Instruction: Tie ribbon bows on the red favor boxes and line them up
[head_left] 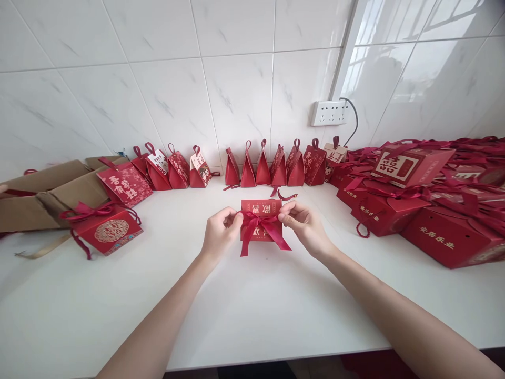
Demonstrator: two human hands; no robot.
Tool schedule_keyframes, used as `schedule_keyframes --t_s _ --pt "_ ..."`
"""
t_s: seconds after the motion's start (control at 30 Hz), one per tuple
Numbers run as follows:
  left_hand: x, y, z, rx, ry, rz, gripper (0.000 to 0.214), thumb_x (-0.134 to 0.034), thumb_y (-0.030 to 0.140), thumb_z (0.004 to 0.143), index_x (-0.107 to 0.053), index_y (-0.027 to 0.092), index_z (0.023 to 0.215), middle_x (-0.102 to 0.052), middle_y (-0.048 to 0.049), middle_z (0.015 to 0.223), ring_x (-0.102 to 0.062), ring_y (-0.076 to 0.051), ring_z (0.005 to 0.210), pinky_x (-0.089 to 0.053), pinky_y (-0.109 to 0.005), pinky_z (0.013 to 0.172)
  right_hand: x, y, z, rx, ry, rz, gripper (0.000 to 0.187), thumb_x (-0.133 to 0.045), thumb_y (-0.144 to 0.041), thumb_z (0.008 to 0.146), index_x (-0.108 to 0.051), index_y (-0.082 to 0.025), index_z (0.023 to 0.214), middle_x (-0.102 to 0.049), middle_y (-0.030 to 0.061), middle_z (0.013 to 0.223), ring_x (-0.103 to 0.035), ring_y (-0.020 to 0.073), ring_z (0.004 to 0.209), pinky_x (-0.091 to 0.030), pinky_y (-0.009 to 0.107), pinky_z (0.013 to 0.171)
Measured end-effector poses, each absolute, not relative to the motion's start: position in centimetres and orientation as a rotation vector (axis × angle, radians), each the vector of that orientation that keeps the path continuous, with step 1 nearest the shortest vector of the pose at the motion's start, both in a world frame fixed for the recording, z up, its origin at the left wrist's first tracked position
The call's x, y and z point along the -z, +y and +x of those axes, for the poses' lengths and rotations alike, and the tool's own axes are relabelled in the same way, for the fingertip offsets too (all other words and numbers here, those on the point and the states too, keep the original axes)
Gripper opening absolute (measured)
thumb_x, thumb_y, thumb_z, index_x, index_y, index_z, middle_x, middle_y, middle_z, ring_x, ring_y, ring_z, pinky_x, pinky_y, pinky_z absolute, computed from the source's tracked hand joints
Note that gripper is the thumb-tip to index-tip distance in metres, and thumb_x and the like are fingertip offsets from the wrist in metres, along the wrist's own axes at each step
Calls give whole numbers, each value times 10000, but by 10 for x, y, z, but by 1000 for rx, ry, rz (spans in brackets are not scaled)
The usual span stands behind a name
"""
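A small red gift box with gold characters lies in front of me on the white table. Across its middle runs a dark pink ribbon tied in a bow, its two tails hanging toward me over the box's near edge. At the left side of the bow, my left hand pinches a ribbon loop between thumb and forefinger. My right hand pinches the loop on the opposite side in the same way. The knot sits between the two hands.
Several small red peaked boxes stand in a row by the tiled wall. On the right is a heap of larger red ribboned boxes. To the left are a bowed red box and an open cardboard carton. A power strip hangs on the wall.
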State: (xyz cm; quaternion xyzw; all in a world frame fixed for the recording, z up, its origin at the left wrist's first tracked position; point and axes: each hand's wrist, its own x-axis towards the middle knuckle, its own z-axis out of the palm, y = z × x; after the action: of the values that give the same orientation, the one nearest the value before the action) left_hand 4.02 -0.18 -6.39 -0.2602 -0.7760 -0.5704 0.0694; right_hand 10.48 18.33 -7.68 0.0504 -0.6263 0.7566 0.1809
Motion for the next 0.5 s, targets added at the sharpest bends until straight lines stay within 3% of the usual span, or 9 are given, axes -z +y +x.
schedule_keyframes --t_s 0.13,0.3,0.43,0.5 --pt "62 0 40 2175 -2257 -778 276 -591 444 784 -533 196 680 -360 65 416 -315 -71 392 -220 -212 412 77 183 105 -2124 -1777 132 318 -757 -442 651 -565 -192 698 -543 -18 661 -492 114 618 -409 258 576" --pt "59 -1 39 2680 -2168 -673 375 -745 499 626 -542 217 768 -313 104 369 -222 -38 316 -91 -175 344 76 183 105 -2116 -1804 127 334 -756 -460 643 -566 -191 699 -558 -11 663 -505 118 611 -434 268 578" --pt "58 -2 36 2798 -2162 -607 348 -732 486 646 -585 191 754 -225 119 334 -155 -20 297 -85 -168 332 76 183 104 -2132 -1761 134 333 -764 -455 629 -568 -192 688 -543 -18 647 -477 107 581 -417 254 546" --pt "57 -2 36 2793 -2137 -612 306 -733 426 650 -601 179 772 -347 98 381 -184 -9 293 -89 -170 325 76 183 104 -2138 -1756 137 324 -765 -447 629 -571 -194 688 -538 -20 646 -471 106 578 -414 256 547"
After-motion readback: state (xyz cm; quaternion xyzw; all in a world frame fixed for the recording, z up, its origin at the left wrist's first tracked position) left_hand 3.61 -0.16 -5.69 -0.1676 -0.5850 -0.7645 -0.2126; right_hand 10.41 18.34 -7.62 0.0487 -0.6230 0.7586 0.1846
